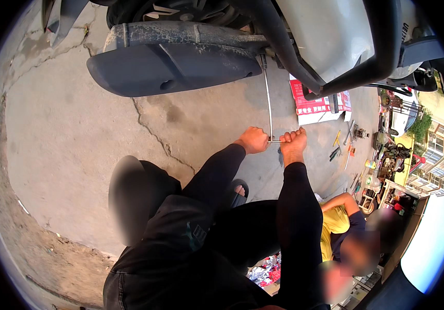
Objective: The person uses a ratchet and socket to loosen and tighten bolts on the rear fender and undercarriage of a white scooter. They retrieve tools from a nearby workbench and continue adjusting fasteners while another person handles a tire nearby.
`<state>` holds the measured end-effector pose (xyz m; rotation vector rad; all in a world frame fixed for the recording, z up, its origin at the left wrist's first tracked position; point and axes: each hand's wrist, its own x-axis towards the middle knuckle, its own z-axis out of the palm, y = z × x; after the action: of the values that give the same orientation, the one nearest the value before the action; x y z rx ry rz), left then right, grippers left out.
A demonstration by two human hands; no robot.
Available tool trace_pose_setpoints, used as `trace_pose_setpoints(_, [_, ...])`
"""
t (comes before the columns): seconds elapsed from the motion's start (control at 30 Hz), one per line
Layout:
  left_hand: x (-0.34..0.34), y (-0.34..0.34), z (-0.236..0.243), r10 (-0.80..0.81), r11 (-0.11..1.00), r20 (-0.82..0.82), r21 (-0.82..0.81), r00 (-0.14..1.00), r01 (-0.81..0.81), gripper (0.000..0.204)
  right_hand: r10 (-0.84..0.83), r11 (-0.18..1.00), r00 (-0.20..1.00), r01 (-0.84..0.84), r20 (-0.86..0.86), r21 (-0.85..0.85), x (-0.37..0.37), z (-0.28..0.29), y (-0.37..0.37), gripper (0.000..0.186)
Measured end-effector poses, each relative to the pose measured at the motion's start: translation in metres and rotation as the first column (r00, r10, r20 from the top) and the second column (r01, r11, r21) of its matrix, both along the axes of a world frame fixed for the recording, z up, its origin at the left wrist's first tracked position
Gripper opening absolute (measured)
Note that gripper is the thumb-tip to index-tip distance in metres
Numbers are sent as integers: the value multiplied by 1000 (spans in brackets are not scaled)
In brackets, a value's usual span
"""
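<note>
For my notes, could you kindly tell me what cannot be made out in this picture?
All in the head view:
Far tip of the wrench: lost among dark parts beside the muffler.
Handle ends: covered by the left hand and right hand.
Wheel: cut off by the top edge.

Two bare hands show: one left hand point(253, 140) towards two o'clock and one right hand point(293, 144) towards three. There is one long, slim steel T-shaped tool point(268, 98) at one o'clock. At eleven come one dark-grey moulded cover point(180, 66) and one black rubber tyre point(129, 14); at two, one red-and-white cardboard sheet point(317, 114); at four, one other person in yellow and navy clothes point(335, 225); at five, one black sandal point(241, 197). The smaller tools point(334, 153) near three o'clock are too small to count surely.
</note>
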<state>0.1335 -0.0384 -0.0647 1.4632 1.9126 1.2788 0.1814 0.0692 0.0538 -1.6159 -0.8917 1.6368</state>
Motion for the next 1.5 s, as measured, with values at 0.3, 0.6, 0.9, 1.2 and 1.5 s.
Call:
trace_pose_setpoints(0.3, [8,6,7,32,995,-53,-95,998,-37,31,-66,994,998,66,6,-83,2,-7,15,35])
trace_pose_setpoints(0.6, [88,33,43,8,952,95,-307,995,21,39,269,953,959,-252,88,-171,57,-2,54,39])
trace_pose_setpoints(0.9, [168,57,35,-561,777,-50,-378,827,504,72,-199,965,974,175,-109,-197,283,-83,110,31])
trace_pose_setpoints(1.2, [117,-66,138,-250,558,276,-742,928,371,43,570,764,351,-560,743,-321,311,-27,80,39])
trace_pose_setpoints(1.5, [126,-31,346,696,639,714,-668,84,382,106,211,829,975,-145,63,-540,147,212,-113,81])
